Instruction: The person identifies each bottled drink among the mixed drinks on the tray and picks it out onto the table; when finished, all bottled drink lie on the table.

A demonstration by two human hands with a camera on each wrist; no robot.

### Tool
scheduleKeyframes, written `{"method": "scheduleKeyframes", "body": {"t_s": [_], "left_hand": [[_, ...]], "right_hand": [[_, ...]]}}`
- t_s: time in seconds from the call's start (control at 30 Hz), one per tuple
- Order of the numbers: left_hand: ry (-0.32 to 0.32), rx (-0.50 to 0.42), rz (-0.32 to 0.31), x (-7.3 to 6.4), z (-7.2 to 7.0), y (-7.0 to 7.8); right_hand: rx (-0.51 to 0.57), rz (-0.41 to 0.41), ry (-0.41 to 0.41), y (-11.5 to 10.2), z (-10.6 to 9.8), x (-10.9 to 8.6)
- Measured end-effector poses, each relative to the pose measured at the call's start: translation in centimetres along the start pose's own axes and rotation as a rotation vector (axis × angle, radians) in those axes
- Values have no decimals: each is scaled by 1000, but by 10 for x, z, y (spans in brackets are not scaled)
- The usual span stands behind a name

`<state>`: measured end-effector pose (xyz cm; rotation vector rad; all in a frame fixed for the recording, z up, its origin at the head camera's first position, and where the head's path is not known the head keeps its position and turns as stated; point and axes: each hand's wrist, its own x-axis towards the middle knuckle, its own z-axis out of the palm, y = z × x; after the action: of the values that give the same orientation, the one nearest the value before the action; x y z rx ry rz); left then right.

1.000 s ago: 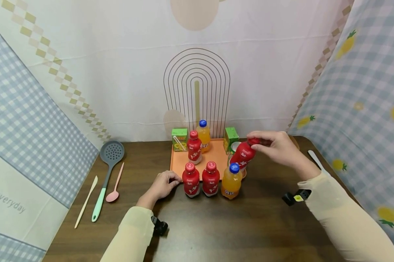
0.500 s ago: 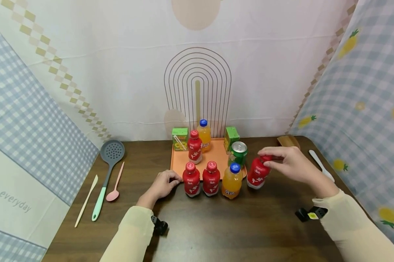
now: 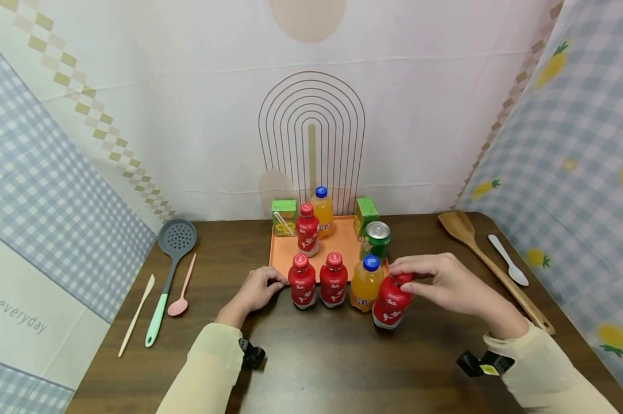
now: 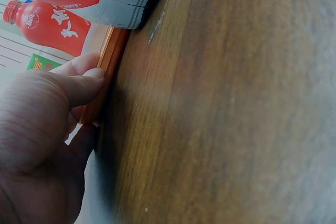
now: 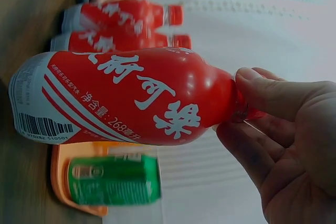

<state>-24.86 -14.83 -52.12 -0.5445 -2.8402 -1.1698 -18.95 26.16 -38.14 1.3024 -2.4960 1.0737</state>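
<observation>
My right hand (image 3: 441,284) grips a red soda bottle (image 3: 391,302) by its neck, thumb on one side and fingers on the other. That bottle leans slightly, close beside an orange soda bottle (image 3: 365,284). At the tray's front left corner, my left hand (image 3: 257,290) pinches the rim of the orange tray (image 4: 113,51) between thumb and fingers. Two more red bottles, one left (image 3: 302,284) and one right (image 3: 334,282), stand upright along the tray's front edge. A green can (image 5: 113,179) sits at the tray's right side.
Farther back on the tray are a red bottle (image 3: 307,230), an orange soda bottle (image 3: 323,213) and two green drink cartons, left (image 3: 284,218) and right (image 3: 365,217). A slotted turner (image 3: 177,238) and pink spoon (image 3: 179,305) lie left; a wooden spatula (image 3: 477,247) lies right.
My right hand has carried the red bottle from beside the can, first out to the right, then forward toward me and left beside the front orange bottle. My left hand stays at the tray corner.
</observation>
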Motion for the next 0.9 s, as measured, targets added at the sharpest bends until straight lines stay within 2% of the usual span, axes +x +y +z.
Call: {"method": "scheduleKeyframes", "body": {"t_s": [0.4,0.53,0.73,0.9], "left_hand": [[4,-2,-7,0,2,-3],[4,0,8,0,1,-3],[8,0,15,-1,1,-2],[8,6,27,0,1,-2]], "right_hand": [[53,-48,-49,-7,19,12],[62,-35,-64,-9,23,15],[61,-82,-64,-12,33,23],[111,-89,-105,-18,45,32]]}}
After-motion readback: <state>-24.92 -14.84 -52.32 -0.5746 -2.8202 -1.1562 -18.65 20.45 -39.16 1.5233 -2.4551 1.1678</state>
